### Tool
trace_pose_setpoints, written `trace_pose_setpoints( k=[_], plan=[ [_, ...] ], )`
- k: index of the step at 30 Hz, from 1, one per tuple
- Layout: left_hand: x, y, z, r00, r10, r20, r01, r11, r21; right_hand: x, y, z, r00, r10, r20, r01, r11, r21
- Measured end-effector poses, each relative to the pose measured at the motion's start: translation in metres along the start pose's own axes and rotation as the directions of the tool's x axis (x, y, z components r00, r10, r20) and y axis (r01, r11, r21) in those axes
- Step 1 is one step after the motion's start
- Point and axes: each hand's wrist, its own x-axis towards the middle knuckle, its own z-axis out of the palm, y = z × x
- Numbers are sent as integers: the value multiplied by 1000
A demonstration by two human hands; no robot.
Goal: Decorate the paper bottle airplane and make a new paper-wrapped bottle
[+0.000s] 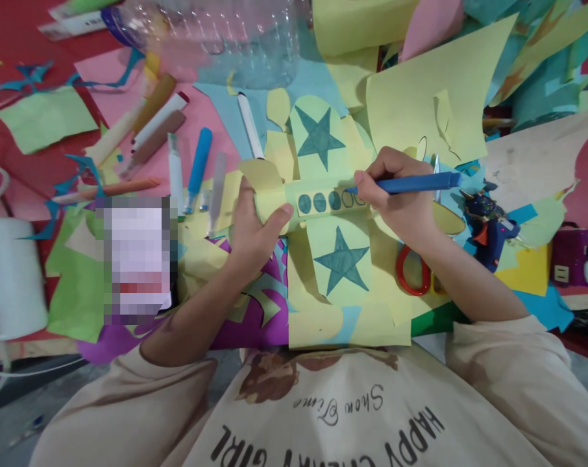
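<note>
Among paper scraps (45,120), scissors (400,271) and bottle (235,45), right fingers (367,187) gripping blue marker (415,183), left fingers (278,222) holding paper strip (318,203)

Light's kinda soft in here — faint shadow beside the left hand (257,227), glints on the clear bottle (245,45), edges stretched, screen (138,253) pixelated.

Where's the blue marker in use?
In the head view, right of centre, the blue marker is in the right hand, its tip at the circle row above the lower star.
</note>
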Motion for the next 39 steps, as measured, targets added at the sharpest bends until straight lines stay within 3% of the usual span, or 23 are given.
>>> trace_pose_setpoints(
  k=[18,31,39],
  plan=[
    [2,0,1,1000,9,-6,-9,1000,-5,1,-1,0,999,-9,48,6,999,45],
    [3,5,2,1000,10,-6,-10,999,52,3,1,-5,989,-16,148,5,997,76],
    [3,6,1,999,-25,-22,25,999,37,5,2,-5,990,14,137,-29,994,107]
  ],
)
